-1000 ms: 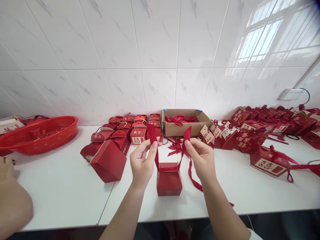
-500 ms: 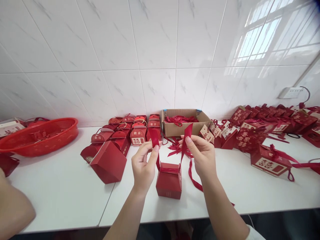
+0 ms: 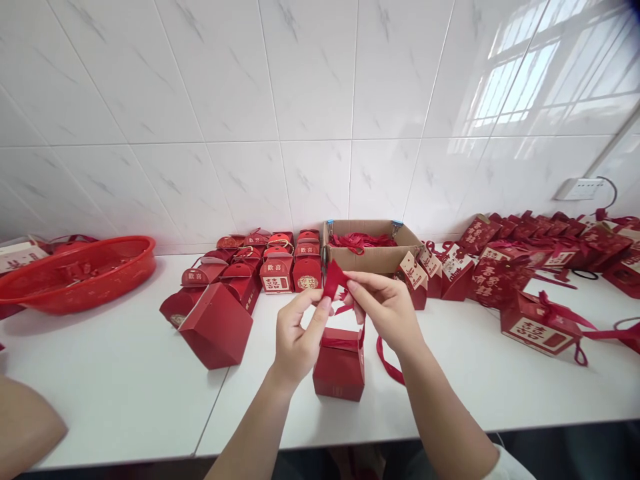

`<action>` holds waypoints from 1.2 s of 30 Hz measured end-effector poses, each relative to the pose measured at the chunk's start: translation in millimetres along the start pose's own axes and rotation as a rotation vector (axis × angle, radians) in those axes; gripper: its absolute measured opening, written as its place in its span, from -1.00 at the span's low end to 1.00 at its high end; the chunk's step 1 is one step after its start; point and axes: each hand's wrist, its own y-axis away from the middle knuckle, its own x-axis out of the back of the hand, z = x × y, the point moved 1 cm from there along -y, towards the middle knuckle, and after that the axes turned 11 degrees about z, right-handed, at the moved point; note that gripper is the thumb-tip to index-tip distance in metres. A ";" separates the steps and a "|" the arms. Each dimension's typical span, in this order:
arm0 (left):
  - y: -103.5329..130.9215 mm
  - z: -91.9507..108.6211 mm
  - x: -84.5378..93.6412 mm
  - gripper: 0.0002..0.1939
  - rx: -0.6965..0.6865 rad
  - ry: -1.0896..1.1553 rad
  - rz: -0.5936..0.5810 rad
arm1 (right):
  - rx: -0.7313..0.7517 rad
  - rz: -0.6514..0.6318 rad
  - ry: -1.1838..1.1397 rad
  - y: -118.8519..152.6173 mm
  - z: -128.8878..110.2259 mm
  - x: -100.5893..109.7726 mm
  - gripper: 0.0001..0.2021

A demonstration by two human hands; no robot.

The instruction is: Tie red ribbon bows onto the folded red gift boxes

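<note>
A small dark red gift box (image 3: 339,370) stands upright on the white table in front of me, with ribbon at its top. Above it, my left hand (image 3: 300,333) pinches one end of the red ribbon (image 3: 334,279) between thumb and fingers. My right hand (image 3: 384,305) pinches the ribbon too, close beside the left. The two ends meet or cross between my fingertips; which lies on top I cannot tell. Another length of ribbon curls on the table to the right of the box.
An open cardboard box (image 3: 367,259) of red ribbons stands by the wall. Several red gift boxes (image 3: 277,275) are grouped to its left, more (image 3: 543,323) at the right. A red plastic basin (image 3: 77,273) and a co-worker's arm (image 3: 30,423) are at the left.
Both hands have come together over the box, bringing the separate ribbon ends to one point. The co-worker's arm at the left has shifted lower.
</note>
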 end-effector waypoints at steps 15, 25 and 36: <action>-15.8 -5.4 3.1 -0.72 0.295 0.075 -0.289 | 0.574 -0.492 0.368 -11.1 -0.6 22.4 -0.76; -12.0 -2.1 10.3 -0.69 0.097 -0.125 -0.256 | 0.819 -0.402 0.518 -10.3 6.6 28.4 -0.68; 43.7 -72.6 119.0 -0.76 -0.057 -0.773 0.149 | 0.295 0.092 0.603 54.7 73.2 124.3 -0.83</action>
